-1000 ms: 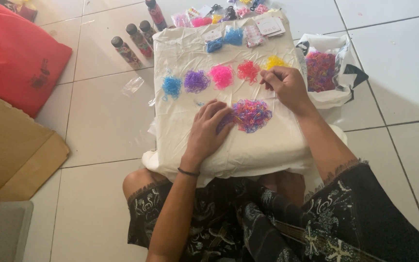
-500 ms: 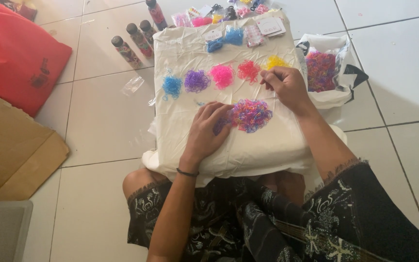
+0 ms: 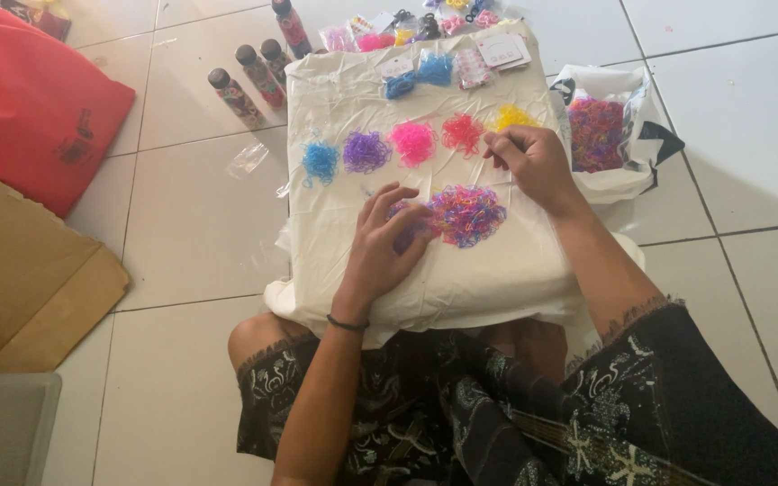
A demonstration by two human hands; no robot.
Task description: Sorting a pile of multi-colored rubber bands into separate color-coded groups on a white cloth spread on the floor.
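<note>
The left hand (image 3: pixel 387 245) lies flat, fingers (image 3: pixel 380 200) spread wide, on the left edge of a mixed-colour pile of small rubber bands (image 3: pixel 466 214). The right hand (image 3: pixel 533 162) has its fingers curled narrow just beside the yellow pile (image 3: pixel 512 117); whether they pinch a band cannot be told. Red (image 3: pixel 462 133), pink (image 3: pixel 413 142), purple (image 3: pixel 366 152) and blue piles (image 3: pixel 321 162) run in a row on a white cloth-covered cushion (image 3: pixel 497 279). A bag of bands (image 3: pixel 596 133) sits to the right, and bottles (image 3: pixel 236 97) lie on the tiled floor (image 3: pixel 191 225).

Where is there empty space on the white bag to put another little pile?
The white bag is bare along its near edge, below the mixed pile, and on the left between the blue pile and the left hand. The coloured row and the far edge are crowded.
</note>
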